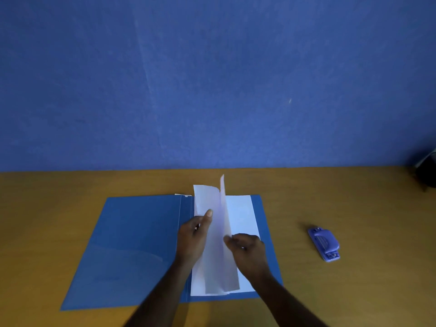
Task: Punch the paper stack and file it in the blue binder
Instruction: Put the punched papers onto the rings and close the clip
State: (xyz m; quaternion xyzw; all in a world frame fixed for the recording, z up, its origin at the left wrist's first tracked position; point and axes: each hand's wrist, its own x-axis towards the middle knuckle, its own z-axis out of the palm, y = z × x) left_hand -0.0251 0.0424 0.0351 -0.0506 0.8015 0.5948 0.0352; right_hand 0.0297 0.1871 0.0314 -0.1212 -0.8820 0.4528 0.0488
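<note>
The blue binder (132, 244) lies open on the desk (330, 197), with the paper stack (240, 215) on its right half. Some sheets (217, 256) are lifted upright, pinched by the left hand (193, 237) and the right hand (247, 249). The hole punch (324, 244) is set aside, so punching is judged done. Seating the sheets and closing the cover are left.

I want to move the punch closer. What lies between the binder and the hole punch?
Only bare table between binder and hole punch, in the head view.
</note>
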